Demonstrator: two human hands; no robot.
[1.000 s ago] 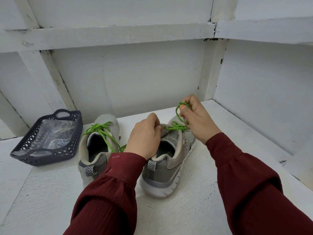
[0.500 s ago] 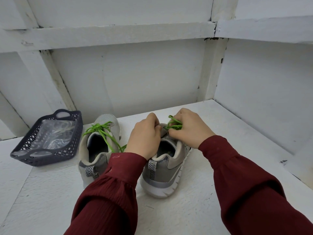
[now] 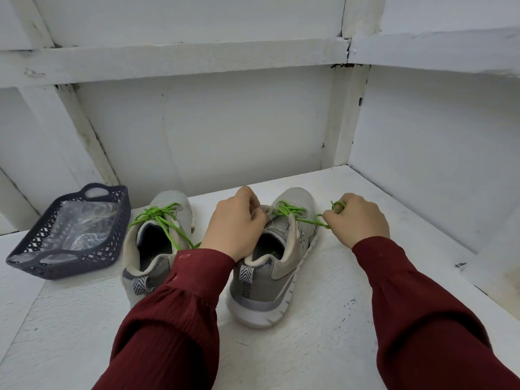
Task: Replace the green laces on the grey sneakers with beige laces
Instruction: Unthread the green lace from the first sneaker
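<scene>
Green lace (image 3: 289, 211): thin cord, judged light, limp and slightly slick, threaded across the right-hand grey sneaker (image 3: 281, 280) on the table (image 3: 309, 356), its loose length pinched in the right hand (image 3: 357, 220)'s curled fingers while the left hand (image 3: 233, 226) grips the tongue; best held close to an eyelet.
</scene>
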